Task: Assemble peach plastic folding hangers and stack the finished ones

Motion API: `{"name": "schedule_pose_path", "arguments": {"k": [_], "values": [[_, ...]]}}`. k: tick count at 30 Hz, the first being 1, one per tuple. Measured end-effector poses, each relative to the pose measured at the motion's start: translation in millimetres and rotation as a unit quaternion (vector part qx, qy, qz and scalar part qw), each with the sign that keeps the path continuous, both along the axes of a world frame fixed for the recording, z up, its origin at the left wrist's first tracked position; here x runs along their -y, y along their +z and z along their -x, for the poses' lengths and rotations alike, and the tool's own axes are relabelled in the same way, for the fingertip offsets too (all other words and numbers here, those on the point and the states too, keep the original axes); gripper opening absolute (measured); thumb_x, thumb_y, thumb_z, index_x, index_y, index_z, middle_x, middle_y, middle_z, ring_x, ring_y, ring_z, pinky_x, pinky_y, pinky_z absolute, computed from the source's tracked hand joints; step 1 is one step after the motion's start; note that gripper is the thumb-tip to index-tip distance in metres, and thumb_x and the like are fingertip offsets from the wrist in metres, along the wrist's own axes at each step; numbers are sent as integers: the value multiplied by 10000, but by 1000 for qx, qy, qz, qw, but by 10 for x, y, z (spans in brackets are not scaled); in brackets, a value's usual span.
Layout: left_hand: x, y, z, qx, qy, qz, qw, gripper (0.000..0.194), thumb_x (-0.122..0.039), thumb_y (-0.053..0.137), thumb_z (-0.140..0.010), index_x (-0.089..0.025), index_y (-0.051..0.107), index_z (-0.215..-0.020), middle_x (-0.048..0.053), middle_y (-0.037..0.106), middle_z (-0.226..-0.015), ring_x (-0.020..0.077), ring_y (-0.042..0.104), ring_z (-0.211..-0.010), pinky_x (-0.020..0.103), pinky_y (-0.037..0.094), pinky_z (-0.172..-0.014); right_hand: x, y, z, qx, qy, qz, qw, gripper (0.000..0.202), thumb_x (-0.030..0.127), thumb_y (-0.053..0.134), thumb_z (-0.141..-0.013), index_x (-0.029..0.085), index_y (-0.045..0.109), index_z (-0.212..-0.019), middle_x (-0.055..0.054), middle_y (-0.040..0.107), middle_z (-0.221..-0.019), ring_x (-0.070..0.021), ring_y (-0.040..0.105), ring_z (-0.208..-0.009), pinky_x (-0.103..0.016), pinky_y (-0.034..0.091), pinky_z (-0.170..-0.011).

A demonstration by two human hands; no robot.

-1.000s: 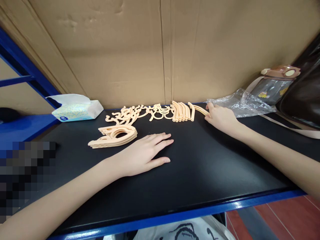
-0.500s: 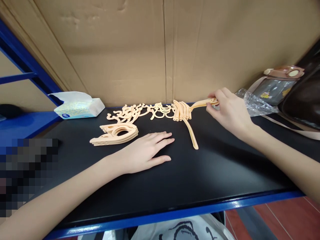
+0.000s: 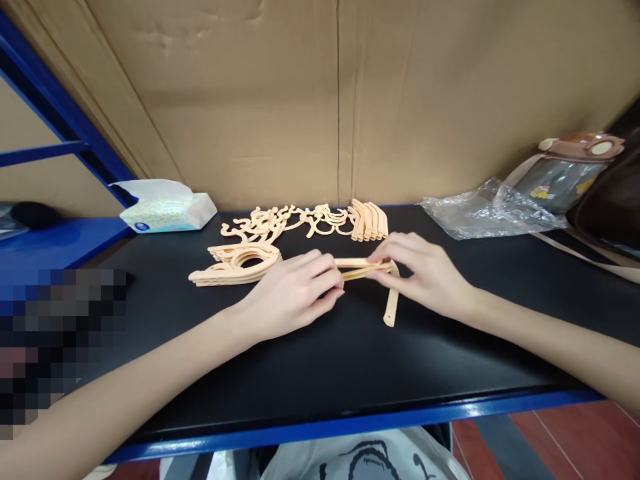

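Note:
Between my two hands are long, slightly curved beige plastic hanger arms [image 3: 353, 273]. My left hand [image 3: 297, 293] is closed on their left end. The right ends are pinched between the thumb and fingers of my right hand [image 3: 425, 268]. Below the right fingertips another hanger arm [image 3: 391, 309] slants down toward me, its upper end partly hidden. Just left of my left hand lies a stack of folded beige hangers [image 3: 233, 272]. Behind are loose hanger hooks [image 3: 260, 223] and, to their right, a row of hanger arms [image 3: 369, 221] side by side.
A tissue pack [image 3: 167, 208] stands at the back left of the black tabletop [image 3: 310, 373]. At the back right are a crumpled clear plastic bag [image 3: 465, 212] and a drink bottle [image 3: 563, 177]. Cardboard [image 3: 250, 100] walls off the rear.
My right hand has come left from the row of arms to the middle, bringing a hanger arm. The left hand, flat before, has closed on the arms. The slanting arm has moved.

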State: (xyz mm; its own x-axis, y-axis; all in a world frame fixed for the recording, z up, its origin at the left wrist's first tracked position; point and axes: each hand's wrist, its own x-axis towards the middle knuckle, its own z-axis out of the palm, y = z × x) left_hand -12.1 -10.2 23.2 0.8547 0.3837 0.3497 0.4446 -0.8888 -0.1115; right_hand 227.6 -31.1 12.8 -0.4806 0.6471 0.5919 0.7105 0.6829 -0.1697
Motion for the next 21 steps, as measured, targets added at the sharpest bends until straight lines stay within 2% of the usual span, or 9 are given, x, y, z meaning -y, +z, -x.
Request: {"name": "schedule_pose_path", "arguments": {"k": [4,6,9,13,17,21], "values": [[-38,-30,8,1,46,-8,999,206,-263,431,-942,-183,586,-1051,54,586,-1011,175,534,-879,291,428,-721,-64,-84,37,62,33,62,996,124,297,536,-897,195,600,-927,-10,635,-846,-146,564,-785,-296,402,-779],[-78,-67,18,-24,56,5,998,240,-267,430,-946,-195,562,-1133,56,584,-1076,181,554,-922,309,432,-765,-80,-71,22,96,28,62,993,153,317,525,-902,195,607,-942,-24,635,-872,-163,564,-820,-301,397,-781],[-121,-105,25,-51,61,11,997,260,-258,389,-964,-194,567,-1142,48,603,-1064,180,584,-910,325,427,-766,-61,-6,-13,121,-26,46,991,236,377,488,-910,183,616,-950,-45,634,-836,-177,571,-784,-286,398,-697],[-119,-98,19,-50,61,21,997,260,-264,392,-966,-189,594,-1112,40,614,-1043,177,592,-902,318,421,-747,-10,96,-61,177,-104,145,968,236,400,464,-907,228,622,-873,27,596,-613,-133,535,-557,-257,318,-535],[-100,-77,20,-47,59,34,997,256,-284,420,-958,-195,595,-1122,31,612,-1054,172,591,-907,314,419,-748,-37,154,-134,195,-152,189,950,301,471,459,-886,228,600,-778,18,638,-663,-142,559,-577,-255,295,-505],[-94,-72,26,-40,50,37,997,260,-278,422,-957,-198,590,-1139,31,608,-1064,165,589,-900,309,418,-749,-162,146,-277,201,-210,196,936,236,423,482,-864,233,591,-776,9,666,-744,-161,585,-642,-256,310,-515]]}}
